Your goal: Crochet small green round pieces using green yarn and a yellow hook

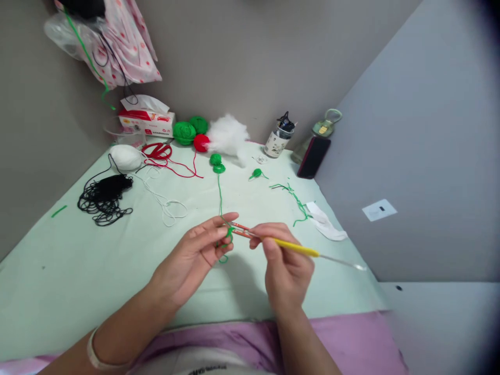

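Observation:
My left hand (195,255) pinches a small piece of green yarn work (227,238), fingers closed around it. A green strand (219,195) runs from it up the table to small green yarn pieces (216,162). My right hand (285,265) is closed on a crochet hook (297,248) with a yellow and red handle; its hook end meets the green yarn at my left fingertips, and its metal tail sticks out to the right.
On the pale green table (78,271) lie a black yarn tangle (103,198), a white ball (125,157), red scissors (158,151), green and red balls (189,133), white stuffing (228,136), a tissue box (146,122), a jar (276,141), a phone (313,156) and green scraps (295,200).

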Demonstrator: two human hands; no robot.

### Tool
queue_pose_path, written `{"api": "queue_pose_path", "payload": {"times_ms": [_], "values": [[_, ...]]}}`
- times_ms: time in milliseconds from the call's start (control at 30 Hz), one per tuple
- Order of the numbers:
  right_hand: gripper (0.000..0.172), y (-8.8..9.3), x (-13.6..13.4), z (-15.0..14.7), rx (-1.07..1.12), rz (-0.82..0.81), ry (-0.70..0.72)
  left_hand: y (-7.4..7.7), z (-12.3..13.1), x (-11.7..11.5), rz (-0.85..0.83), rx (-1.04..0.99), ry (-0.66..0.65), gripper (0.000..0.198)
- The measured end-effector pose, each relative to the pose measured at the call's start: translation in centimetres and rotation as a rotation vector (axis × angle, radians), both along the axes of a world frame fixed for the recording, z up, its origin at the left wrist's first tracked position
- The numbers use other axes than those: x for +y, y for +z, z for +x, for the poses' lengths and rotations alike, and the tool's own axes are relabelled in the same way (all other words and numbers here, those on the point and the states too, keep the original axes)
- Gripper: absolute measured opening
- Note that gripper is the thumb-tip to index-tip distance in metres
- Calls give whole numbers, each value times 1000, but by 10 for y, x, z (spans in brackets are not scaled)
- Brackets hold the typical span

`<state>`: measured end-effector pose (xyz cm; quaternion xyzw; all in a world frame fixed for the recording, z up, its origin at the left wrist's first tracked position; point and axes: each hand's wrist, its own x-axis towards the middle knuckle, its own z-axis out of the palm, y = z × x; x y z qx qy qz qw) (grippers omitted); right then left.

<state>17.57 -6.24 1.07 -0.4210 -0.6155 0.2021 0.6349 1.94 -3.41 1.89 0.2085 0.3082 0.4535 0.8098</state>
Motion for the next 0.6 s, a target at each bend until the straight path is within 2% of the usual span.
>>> {"api": "queue_pose_path", "payload": {"times_ms": [100, 233, 400, 500, 600], "values": [[18, 4, 3, -1, 206, -105, 104, 1, -1, -1, 85, 56, -1, 27], [15, 2, 5, -4, 152, -134, 128, 4, 1, -7, 205, 137, 3, 35], [18, 0, 9, 1, 300, -260, 208, 5, -1, -6, 168, 106, -74, 37], [23, 3, 8, 3, 312, -254, 242, 4, -4, -3, 157, 122, -93, 37], [21, 6, 2, 3, 164, -163, 185, 4, -5, -2, 175, 173, -56, 37]]}}
